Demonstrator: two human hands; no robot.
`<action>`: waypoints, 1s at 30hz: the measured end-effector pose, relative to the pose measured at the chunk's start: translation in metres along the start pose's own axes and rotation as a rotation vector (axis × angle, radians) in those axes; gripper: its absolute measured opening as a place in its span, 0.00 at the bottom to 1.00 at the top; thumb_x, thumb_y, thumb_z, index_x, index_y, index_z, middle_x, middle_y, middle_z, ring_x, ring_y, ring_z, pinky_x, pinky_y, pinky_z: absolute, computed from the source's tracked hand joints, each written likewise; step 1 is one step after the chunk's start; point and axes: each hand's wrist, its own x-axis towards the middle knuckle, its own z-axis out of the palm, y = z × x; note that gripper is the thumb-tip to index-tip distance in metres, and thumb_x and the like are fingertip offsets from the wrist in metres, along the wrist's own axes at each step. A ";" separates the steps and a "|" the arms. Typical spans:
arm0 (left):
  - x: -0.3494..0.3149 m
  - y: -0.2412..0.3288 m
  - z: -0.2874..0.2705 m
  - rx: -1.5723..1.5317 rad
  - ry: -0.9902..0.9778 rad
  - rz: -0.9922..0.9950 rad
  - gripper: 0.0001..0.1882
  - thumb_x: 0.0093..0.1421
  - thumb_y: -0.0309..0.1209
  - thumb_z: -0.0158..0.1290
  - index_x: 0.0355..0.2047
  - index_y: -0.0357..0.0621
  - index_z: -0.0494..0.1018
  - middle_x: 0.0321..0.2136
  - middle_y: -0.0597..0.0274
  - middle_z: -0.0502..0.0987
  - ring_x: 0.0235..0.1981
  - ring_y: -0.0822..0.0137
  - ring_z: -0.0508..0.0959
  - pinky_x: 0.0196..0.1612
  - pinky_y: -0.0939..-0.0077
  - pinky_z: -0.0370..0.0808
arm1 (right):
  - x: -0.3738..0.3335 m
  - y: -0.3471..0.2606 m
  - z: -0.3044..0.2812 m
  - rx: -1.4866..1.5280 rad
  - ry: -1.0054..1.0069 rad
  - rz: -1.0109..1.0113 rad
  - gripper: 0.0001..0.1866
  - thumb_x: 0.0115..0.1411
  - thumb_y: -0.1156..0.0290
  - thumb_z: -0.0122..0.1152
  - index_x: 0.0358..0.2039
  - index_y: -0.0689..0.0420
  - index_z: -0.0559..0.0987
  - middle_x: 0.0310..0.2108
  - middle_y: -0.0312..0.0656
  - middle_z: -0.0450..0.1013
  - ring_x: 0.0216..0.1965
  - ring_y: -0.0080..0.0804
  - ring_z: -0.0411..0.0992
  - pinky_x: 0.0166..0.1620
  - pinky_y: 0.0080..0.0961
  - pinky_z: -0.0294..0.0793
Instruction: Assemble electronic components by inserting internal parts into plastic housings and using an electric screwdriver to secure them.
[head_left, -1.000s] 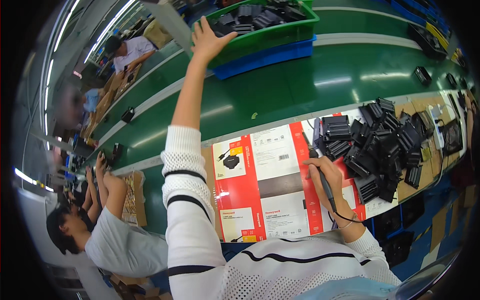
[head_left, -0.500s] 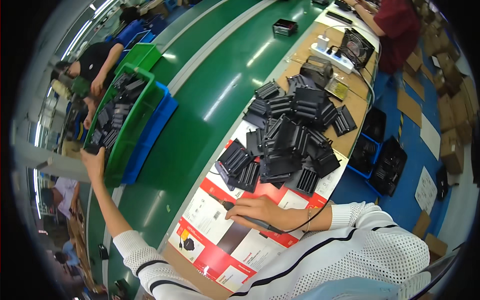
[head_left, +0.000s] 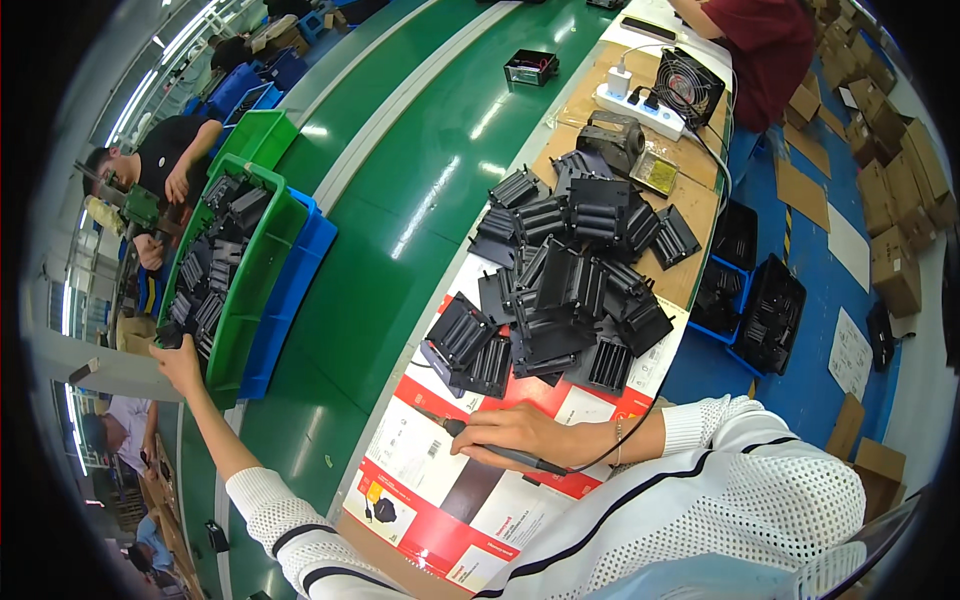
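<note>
At the left, my left hand (head_left: 180, 368) reaches over the near end of a long green bin (head_left: 243, 318). Its fingers are closed on a black plastic case (head_left: 170, 338), mostly hidden by the hand and the bin's contents. Several slotted black plastic cases fill the bin. My right hand (head_left: 522, 436) holds a soldering iron (head_left: 512, 457) low over the table, its tip pointing left and away from me. Just beyond that hand lies a heaped pile of similar black cases (head_left: 575, 285), with rows of rounded slots.
Red-and-white printed sheets (head_left: 455, 495) cover the near table. Past the pile are a soldering stand (head_left: 615, 140), yellow tip cleaner (head_left: 656, 174), power strip (head_left: 640, 112) and fan (head_left: 690, 88). A green conveyor (head_left: 400, 250) runs alongside. Blue bins (head_left: 733, 320) stand right; a co-worker (head_left: 165, 155) sits left.
The whole view has shifted, with the green bin now lower and further left. My left hand stays at the bin's near end. The co-worker's hands by the bin have moved. My right hand keeps its grip.
</note>
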 end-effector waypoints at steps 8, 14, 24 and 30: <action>-0.021 0.024 -0.014 0.070 0.017 0.058 0.44 0.52 0.51 0.61 0.59 0.31 0.60 0.51 0.31 0.70 0.48 0.37 0.75 0.52 0.51 0.74 | 0.002 0.004 0.002 -0.006 0.028 0.012 0.07 0.60 0.78 0.62 0.38 0.52 0.79 0.29 0.33 0.73 0.22 0.25 0.69 0.24 0.21 0.68; -0.027 0.013 -0.016 -0.107 0.343 0.240 0.43 0.53 0.50 0.61 0.59 0.32 0.60 0.51 0.32 0.70 0.48 0.38 0.75 0.50 0.49 0.75 | 0.001 0.002 0.005 0.013 0.003 0.021 0.08 0.59 0.78 0.62 0.39 0.51 0.80 0.29 0.32 0.72 0.22 0.24 0.68 0.24 0.21 0.68; -0.014 -0.007 -0.031 -0.181 0.500 0.477 0.38 0.57 0.44 0.63 0.61 0.33 0.63 0.52 0.39 0.75 0.51 0.48 0.78 0.54 0.62 0.74 | 0.001 0.003 0.009 0.022 0.018 0.000 0.10 0.58 0.79 0.63 0.39 0.50 0.80 0.29 0.29 0.72 0.22 0.22 0.68 0.24 0.20 0.69; -0.076 0.033 -0.070 -0.530 0.527 0.439 0.31 0.62 0.38 0.59 0.60 0.35 0.63 0.48 0.45 0.76 0.45 0.58 0.80 0.48 0.70 0.76 | 0.007 -0.002 -0.007 -0.012 0.085 -0.047 0.11 0.58 0.79 0.63 0.40 0.51 0.81 0.29 0.31 0.72 0.21 0.21 0.66 0.24 0.19 0.68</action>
